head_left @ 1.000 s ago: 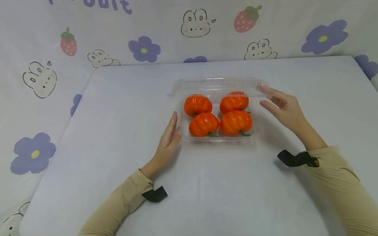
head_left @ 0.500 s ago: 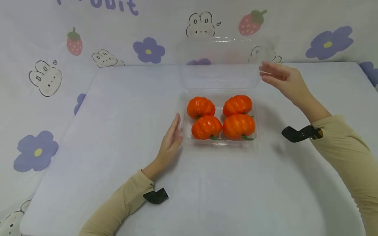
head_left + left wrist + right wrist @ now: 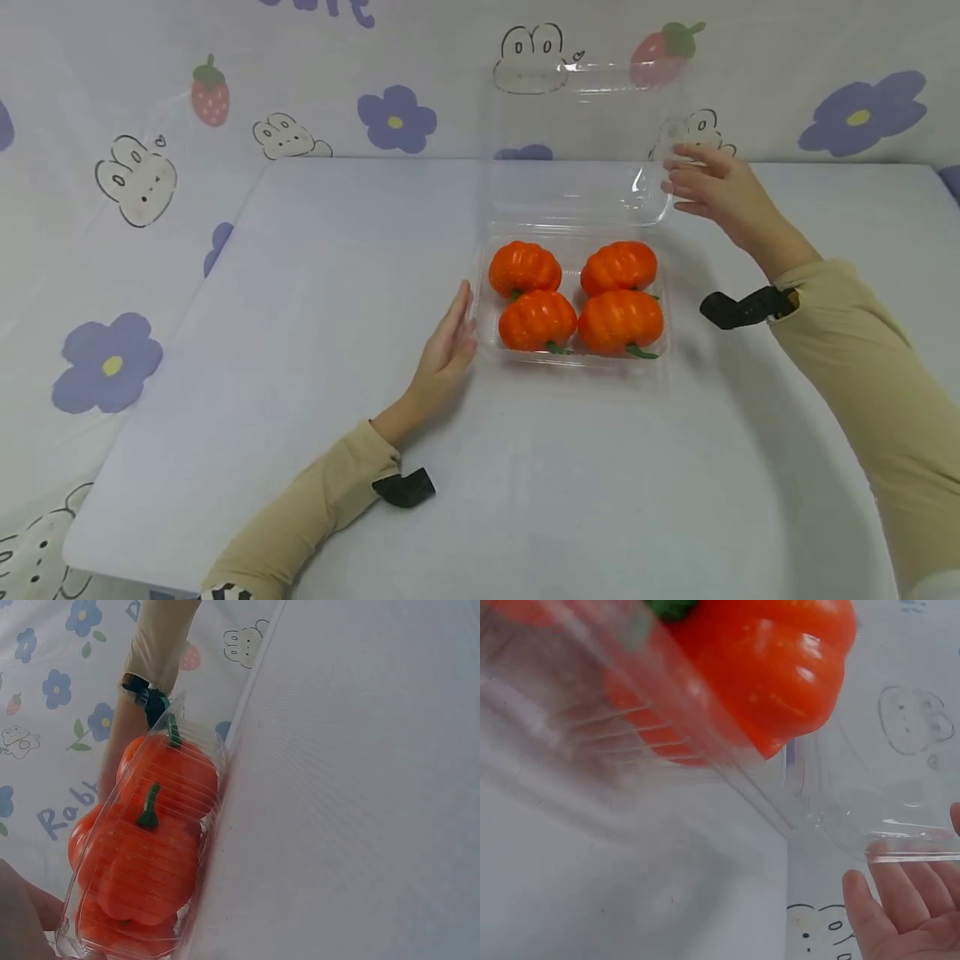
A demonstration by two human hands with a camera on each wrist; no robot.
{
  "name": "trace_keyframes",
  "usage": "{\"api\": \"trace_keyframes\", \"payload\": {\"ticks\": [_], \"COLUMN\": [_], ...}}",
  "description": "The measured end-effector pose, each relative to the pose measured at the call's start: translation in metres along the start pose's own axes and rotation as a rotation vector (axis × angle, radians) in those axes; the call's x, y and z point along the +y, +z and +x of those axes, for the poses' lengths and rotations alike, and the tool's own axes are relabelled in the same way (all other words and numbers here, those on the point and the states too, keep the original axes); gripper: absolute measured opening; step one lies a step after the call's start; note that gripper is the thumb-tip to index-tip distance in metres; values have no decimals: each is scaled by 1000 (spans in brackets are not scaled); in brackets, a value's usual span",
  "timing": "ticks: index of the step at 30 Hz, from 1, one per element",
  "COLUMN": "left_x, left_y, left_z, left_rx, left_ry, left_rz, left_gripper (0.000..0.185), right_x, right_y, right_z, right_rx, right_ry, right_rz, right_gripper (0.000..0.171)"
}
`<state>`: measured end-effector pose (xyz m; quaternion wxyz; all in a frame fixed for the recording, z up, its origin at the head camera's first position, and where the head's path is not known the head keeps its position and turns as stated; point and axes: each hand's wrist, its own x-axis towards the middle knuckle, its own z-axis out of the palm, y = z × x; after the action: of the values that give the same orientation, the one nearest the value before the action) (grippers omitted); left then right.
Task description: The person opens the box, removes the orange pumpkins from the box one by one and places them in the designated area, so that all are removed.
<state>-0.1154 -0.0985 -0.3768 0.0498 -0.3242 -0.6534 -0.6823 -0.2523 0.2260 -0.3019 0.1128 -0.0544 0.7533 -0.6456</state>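
A white table (image 3: 555, 483) is carrying everything, and behind it a pale cloth (image 3: 450, 58) is showing printed rabbits, strawberries and purple flowers. Tan sleeves (image 3: 847, 392) are covering both forearms, and a black piece (image 3: 742, 310) is jutting from each cuff over the table. A clear lid (image 3: 570, 196) is standing raised behind its tray, with the cloth's prints showing through it; it is leaving the tray uncovered from above.

The clear tray (image 3: 573, 360) is sitting on the farther half of the table, a little right of centre in the head view, and it is holding four orange peppers (image 3: 537, 321) in two rows of two. The front pair are pointing their green stems toward the near rim, and in each row the peppers are lying side by side.

The left hand (image 3: 438, 362) is resting upright along the tray's left wall, fingers straight and touching the plastic. The right hand (image 3: 716, 187) is holding its fingers loosely apart at the lid's right edge. In the right wrist view its fingertips are overlapping that edge, seen partly through the plastic; how firmly they are touching is hard to tell.
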Motion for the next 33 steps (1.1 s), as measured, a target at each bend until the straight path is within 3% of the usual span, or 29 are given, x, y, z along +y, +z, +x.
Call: {"api": "trace_keyframes", "payload": {"ticks": [5,7,14,20,26,33], "left_x": [0,0,-4,-4,-8,-31], "left_y": [3,2,3,4,4,-1], "left_z": [1,1,1,1,2,-3], "left_rx": [13,15,22,20,66,80], "left_ry": [-6,-14,-7,2,-6,-6], "left_rz": [-35,-49,-68,-62,-35,18], "left_gripper": [55,55,57,56,59,68], "right_x": [9,12,24,33,42,50], "right_y": [-4,-2,4,3,6,7], "right_z": [6,7,10,9,7,4], "right_rx": [-39,-22,56,84,149,157], "right_ry": [79,92,152,205,154,137], "right_rz": [246,280,119,189,119,79], "right_gripper": [58,59,64,65,61,60]}}
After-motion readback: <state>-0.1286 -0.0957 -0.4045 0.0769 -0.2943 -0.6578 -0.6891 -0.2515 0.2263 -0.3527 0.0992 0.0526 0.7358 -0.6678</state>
